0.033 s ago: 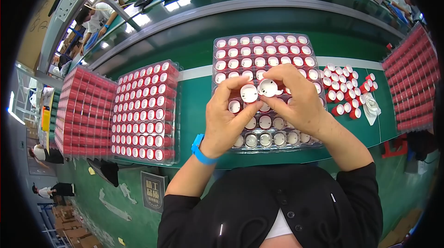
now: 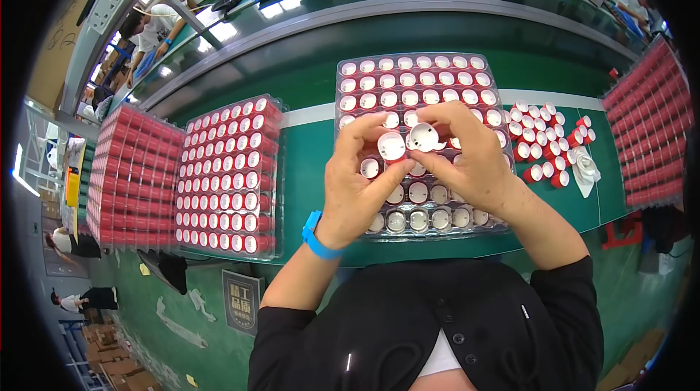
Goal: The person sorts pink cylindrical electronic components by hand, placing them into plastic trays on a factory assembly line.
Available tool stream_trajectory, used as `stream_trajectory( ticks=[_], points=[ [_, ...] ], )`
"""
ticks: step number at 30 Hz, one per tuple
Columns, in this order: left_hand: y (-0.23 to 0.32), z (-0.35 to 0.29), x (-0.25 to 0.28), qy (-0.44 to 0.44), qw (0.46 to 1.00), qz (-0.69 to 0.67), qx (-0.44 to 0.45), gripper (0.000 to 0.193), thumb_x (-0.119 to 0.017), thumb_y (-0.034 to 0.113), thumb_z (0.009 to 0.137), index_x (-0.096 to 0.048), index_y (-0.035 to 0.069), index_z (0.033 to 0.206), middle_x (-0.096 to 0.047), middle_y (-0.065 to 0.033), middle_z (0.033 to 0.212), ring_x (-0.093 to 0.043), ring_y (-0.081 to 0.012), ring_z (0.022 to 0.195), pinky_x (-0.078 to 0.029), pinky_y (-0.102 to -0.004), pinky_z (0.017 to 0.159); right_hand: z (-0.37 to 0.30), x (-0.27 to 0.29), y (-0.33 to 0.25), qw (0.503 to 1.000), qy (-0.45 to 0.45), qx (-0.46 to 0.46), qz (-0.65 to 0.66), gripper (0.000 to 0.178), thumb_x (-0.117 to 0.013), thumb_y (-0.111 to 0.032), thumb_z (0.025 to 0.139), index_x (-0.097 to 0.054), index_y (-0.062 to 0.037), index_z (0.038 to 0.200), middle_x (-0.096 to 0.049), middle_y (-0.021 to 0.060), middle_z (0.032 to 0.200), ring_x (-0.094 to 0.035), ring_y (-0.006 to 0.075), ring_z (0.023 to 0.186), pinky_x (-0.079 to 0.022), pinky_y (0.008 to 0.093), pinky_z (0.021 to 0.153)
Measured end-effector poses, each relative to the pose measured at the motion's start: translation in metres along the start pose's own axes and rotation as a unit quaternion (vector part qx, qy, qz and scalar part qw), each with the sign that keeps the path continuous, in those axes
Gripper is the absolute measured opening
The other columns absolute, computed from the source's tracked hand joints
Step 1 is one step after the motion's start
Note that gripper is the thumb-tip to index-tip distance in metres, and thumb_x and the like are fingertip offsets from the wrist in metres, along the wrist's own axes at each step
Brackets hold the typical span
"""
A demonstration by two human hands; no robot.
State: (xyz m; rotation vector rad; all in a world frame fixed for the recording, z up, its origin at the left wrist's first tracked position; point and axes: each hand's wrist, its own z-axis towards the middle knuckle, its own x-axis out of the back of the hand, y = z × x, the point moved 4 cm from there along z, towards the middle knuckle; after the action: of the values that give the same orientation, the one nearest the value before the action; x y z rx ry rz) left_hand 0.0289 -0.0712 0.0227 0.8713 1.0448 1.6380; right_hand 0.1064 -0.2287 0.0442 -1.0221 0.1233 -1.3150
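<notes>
My left hand (image 2: 355,179), a blue band on its wrist, pinches a short red cylinder with a white round face (image 2: 391,146) between thumb and fingers. Beside it, my right hand (image 2: 474,165) grips a white round cap (image 2: 423,137) with small dark holes; its underside is hidden. The two pieces are side by side, almost touching. Below both hands is a clear plastic tray (image 2: 384,236) with rows of similar pieces. Red-sided ones fill the far rows; the nearest row looks pale, without visible red. My hands cover part of the middle rows.
Loose red cylinders (image 2: 538,132) and a crumpled white cloth (image 2: 585,171) lie right of the tray. Filled trays (image 2: 226,172) stand at the left, beside a tall stack (image 2: 135,179); another stack (image 2: 649,128) rises at the far right. A metal rail (image 2: 408,6) runs behind the bench.
The white cap in my right hand has tilted and shifted very slightly away from the red cylinder. My arms and the trays stay where they were.
</notes>
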Motion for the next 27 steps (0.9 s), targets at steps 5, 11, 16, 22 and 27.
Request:
stream_trajectory(
  ticks=[5, 11, 16, 22, 27],
  points=[
    [-0.010, 0.018, 0.010, -0.041, 0.995, -0.088, 0.031, 0.025, -0.066, 0.003, 0.093, -0.052, 0.003, 0.114, -0.064, -0.0081, 0.104, -0.065, -0.0158, 0.096, -0.055, -0.0306, 0.083, 0.009, 0.004, 0.004, 0.997, -0.045, -0.040, 0.047, 0.022, -0.075, -0.010, 0.086, -0.062, -0.0021, 0.102, -0.063, 0.0068, 0.094, -0.066, 0.0139, 0.078, -0.054, 0.0274, 0.067],
    [-0.010, 0.052, 0.002, -0.096, 0.878, -0.371, 0.287, 0.038, -0.057, 0.042, 0.101, -0.063, 0.005, 0.102, -0.071, -0.0090, 0.090, -0.072, -0.0178, 0.075, -0.062, -0.0304, 0.070, 0.042, 0.006, 0.019, 0.926, -0.034, -0.250, 0.280, 0.029, -0.065, -0.036, 0.097, -0.062, -0.0078, 0.093, -0.062, -0.0002, 0.077, -0.058, 0.0074, 0.055, -0.045, 0.0199, 0.050],
    [-0.018, 0.049, -0.007, -0.086, 0.870, -0.366, 0.319, 0.053, -0.052, 0.056, 0.099, -0.066, 0.005, 0.097, -0.071, -0.0090, 0.079, -0.071, -0.0174, 0.063, -0.061, -0.0286, 0.055, 0.039, -0.003, 0.027, 0.840, -0.038, -0.373, 0.393, 0.041, -0.069, -0.051, 0.091, -0.064, -0.0115, 0.082, -0.060, -0.0015, 0.068, -0.053, 0.0050, 0.048, -0.037, 0.0188, 0.042],
    [-0.034, 0.045, -0.013, -0.092, 0.846, -0.394, 0.348, 0.054, -0.052, 0.059, 0.098, -0.066, 0.007, 0.095, -0.071, -0.0079, 0.075, -0.071, -0.0169, 0.062, -0.061, -0.0290, 0.055, 0.028, -0.009, 0.035, 0.786, -0.025, -0.447, 0.427, 0.044, -0.072, -0.055, 0.087, -0.063, -0.0132, 0.076, -0.058, -0.0025, 0.062, -0.051, 0.0045, 0.044, -0.033, 0.0187, 0.039],
    [-0.034, 0.044, -0.019, -0.095, 0.838, -0.393, 0.367, 0.054, -0.050, 0.060, 0.098, -0.066, 0.008, 0.095, -0.071, -0.0070, 0.075, -0.071, -0.0165, 0.061, -0.061, -0.0292, 0.054, 0.021, -0.007, 0.046, 0.763, -0.045, -0.450, 0.463, 0.042, -0.074, -0.053, 0.086, -0.064, -0.0128, 0.077, -0.060, -0.0024, 0.064, -0.056, 0.0058, 0.048, -0.042, 0.0212, 0.042]
  ],
)
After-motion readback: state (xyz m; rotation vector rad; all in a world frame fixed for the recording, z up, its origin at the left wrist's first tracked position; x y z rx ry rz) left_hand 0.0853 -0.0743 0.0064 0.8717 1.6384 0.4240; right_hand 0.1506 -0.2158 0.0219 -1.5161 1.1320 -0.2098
